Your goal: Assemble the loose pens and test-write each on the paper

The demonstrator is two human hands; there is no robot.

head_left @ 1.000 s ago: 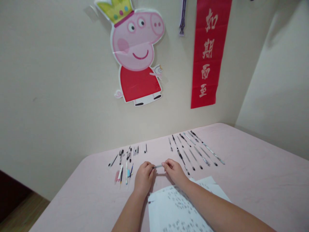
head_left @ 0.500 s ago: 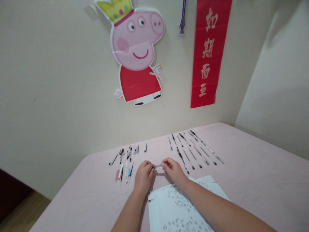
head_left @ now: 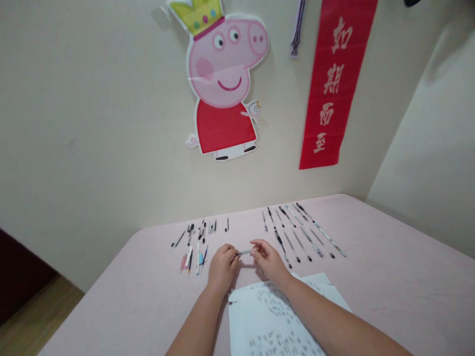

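Observation:
A slim pen, pale along the barrel and dark at its left end, is held level just above the pink cloth. My left hand is closed in a pinch on its dark end. At the other end my right hand grips between thumb and fingers, the index finger raised a little. The tip inside the right fingers is hidden. Pen parts lie left of my hands, among them a black cap and refill and a blue piece. To the right, several pens lie slanted in two rows.
Sheets of paper covered with handwriting lie under my right forearm. The pink-covered table meets the wall at the back. On the wall hang a cartoon pig cutout and a red banner with white characters.
The camera view has turned slightly left, so the wall items sit farther right. My right index finger has lifted and its grip has loosened a little; the pen stays between both hands.

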